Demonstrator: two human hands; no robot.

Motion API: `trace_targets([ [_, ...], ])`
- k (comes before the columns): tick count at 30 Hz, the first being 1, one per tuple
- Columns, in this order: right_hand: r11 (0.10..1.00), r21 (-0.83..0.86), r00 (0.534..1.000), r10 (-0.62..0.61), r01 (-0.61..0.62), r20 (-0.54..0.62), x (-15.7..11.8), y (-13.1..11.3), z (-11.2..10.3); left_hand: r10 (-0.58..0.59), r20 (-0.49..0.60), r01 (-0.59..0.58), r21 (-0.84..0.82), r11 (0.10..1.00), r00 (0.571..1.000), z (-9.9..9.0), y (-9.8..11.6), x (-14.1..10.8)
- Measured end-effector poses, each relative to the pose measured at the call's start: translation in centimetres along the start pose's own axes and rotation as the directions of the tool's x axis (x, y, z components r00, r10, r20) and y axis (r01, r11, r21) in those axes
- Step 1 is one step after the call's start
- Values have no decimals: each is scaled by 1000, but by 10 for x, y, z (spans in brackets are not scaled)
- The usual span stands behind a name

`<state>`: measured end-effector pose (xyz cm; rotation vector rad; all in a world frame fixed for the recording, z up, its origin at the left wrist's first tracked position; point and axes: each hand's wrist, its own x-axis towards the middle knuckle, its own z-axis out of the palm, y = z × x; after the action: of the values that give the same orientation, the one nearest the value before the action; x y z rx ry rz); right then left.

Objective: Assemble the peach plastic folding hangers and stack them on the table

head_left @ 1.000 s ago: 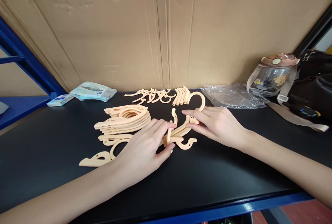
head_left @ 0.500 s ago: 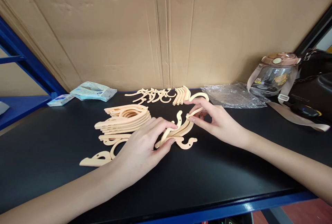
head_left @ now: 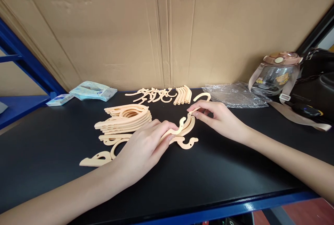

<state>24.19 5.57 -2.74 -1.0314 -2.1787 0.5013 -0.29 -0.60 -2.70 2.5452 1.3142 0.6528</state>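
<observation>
My left hand (head_left: 146, 139) is closed around a cream plastic hanger arm (head_left: 182, 124), its curled end with a small hole sticking out past the fingertips. My right hand (head_left: 219, 117) pinches a cream hanger hook (head_left: 203, 95), with the curved part rising above the fingers and its lower end at the fingertips. Close beneath the hands lie curved hanger arms (head_left: 191, 124) and another curled piece (head_left: 188, 145) on the black table (head_left: 198, 179). Fingers of the left hand hide part of these. Whether the held hook touches the arm ends below is hard to tell.
Left of my hands sits a stack of hanger pieces (head_left: 125, 124), with a loose one (head_left: 94, 161) in front. Behind are scattered hooks (head_left: 153, 95) and a row of curved pieces (head_left: 184, 95). Tissue packs (head_left: 91, 91), a plastic bag (head_left: 232, 94) and a bottle (head_left: 273, 77) stand farther out.
The arm in my left hand has tilted lower, its curled end swinging down and right. My right fingers have drawn closer together on the hook and shifted slightly.
</observation>
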Motion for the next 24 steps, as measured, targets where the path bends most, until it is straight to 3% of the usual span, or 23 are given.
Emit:
trace_targets([
  [5,998,15,997,69,-69,20,1,3,0,-15,-36,15,9,1000,999,0,2,-1],
  [10,999,-21,999,30,-30,27,1,4,0,-66,-26,67,26,997,997,0,3,-2],
  [14,974,-222,999,-32,36,21,0,8,-1,-39,-22,40,37,999,999,-1,3,-1],
  [17,905,-422,999,-44,52,29,0,12,-2,67,-15,-67,49,997,998,0,2,0],
  [20,836,-530,989,-94,141,114,1,15,-4,163,8,-163,95,982,987,3,1,1],
  [24,742,-579,938,-215,338,272,2,16,-7,163,65,-169,102,980,985,4,2,1],
])
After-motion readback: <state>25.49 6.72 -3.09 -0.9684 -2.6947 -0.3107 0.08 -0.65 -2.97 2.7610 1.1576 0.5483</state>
